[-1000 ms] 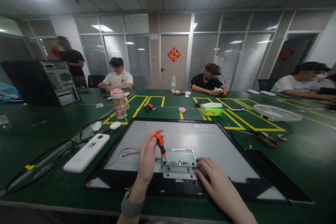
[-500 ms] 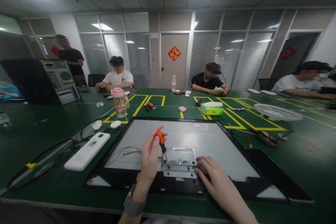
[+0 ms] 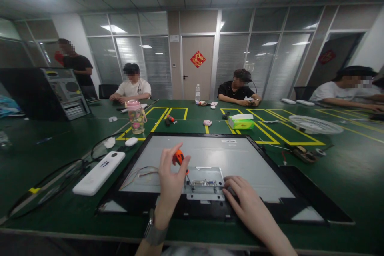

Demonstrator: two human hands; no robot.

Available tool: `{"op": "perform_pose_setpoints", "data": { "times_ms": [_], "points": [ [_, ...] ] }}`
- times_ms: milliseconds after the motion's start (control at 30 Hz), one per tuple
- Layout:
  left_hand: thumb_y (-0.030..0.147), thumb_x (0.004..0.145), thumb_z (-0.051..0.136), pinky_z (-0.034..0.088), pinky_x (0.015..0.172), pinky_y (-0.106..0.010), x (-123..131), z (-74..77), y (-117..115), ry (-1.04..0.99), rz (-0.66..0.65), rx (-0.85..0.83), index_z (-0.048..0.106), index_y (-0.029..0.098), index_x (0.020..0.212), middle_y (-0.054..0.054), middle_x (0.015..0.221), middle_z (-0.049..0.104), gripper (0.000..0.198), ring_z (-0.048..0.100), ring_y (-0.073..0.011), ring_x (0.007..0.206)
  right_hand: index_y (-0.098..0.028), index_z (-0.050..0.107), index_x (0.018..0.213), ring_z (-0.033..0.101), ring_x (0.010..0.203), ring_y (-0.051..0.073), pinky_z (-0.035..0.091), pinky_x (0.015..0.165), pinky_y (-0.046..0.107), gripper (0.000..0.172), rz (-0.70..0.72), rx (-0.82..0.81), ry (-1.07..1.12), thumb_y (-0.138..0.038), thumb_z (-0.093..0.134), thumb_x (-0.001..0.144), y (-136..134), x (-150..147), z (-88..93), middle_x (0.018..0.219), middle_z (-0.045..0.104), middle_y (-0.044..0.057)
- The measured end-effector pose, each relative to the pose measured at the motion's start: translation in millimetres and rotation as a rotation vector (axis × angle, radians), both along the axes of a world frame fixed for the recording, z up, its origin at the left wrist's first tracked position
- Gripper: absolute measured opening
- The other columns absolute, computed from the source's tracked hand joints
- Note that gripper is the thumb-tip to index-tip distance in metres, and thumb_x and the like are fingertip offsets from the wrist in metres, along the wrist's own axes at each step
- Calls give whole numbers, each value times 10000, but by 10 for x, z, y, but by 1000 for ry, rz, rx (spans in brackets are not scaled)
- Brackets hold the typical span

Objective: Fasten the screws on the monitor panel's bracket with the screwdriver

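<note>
An orange and black screwdriver (image 3: 179, 157) is in the fingers of my left hand (image 3: 170, 176), its handle tilted up to the left. The shaft slants down to the left edge of a metal bracket (image 3: 207, 173), where a row of connectors (image 3: 205, 183) shows. This bracket lies on the back of a flat display panel (image 3: 240, 160) with a black frame. My right hand (image 3: 244, 196) rests at the bracket's right edge, fingers bent over something dark that is mostly hidden. Thin wires (image 3: 144, 172) lie on the panel, left of my left hand.
A white power bank (image 3: 99, 174) and black cables (image 3: 60, 176) lie to the left. Beyond the panel stand a pink-lidded bottle (image 3: 136, 118) and a green tissue pack (image 3: 241, 122). A computer case (image 3: 64, 92) is far left. Several people sit or stand across the table.
My left hand has turned around the screwdriver handle, and its thumb and fingers have shifted. The screwdriver tip stays at the bracket. My right hand is nearly still.
</note>
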State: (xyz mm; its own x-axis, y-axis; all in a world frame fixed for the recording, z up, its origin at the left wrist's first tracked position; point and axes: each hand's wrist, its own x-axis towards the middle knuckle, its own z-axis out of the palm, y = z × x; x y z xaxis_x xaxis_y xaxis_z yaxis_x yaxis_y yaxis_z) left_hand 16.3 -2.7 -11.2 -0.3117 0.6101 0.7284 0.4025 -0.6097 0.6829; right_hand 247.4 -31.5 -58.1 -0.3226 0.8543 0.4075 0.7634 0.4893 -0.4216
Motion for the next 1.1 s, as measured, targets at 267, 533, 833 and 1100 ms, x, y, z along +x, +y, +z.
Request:
{"op": "perform_pose_setpoints", "data": {
  "times_ms": [267,533,833,1100],
  "points": [
    [229,912,572,490,701,-276,28,-15,-37,138,-19,52,650,207,1209,-55,882,669,308,593,-159,702,-226,607,911,616,933,255,506,851,413,147,-1,38,4,-207,475,972,-8,-12,19,975,654,76],
    [196,848,696,569,701,-254,114,-134,-40,-23,-10,209,642,214,1151,-59,953,677,308,664,-156,812,-220,606,923,603,954,259,494,872,427,139,-9,26,3,-191,480,973,-8,-19,9,991,649,75],
    [320,804,760,626,598,-268,379,-248,-65,-250,-266,-22,664,193,1105,-67,947,649,341,674,-174,793,-221,612,955,593,941,247,488,859,407,121,-2,56,-5,-172,502,969,-5,-12,-8,985,644,61],
    [240,835,724,620,612,-221,429,-217,-104,-46,-251,53,691,215,1100,-65,973,671,268,656,-149,798,-205,589,931,581,947,257,482,856,412,99,-2,8,-36,-149,516,966,-26,-30,53,973,627,64]
  ]
}}
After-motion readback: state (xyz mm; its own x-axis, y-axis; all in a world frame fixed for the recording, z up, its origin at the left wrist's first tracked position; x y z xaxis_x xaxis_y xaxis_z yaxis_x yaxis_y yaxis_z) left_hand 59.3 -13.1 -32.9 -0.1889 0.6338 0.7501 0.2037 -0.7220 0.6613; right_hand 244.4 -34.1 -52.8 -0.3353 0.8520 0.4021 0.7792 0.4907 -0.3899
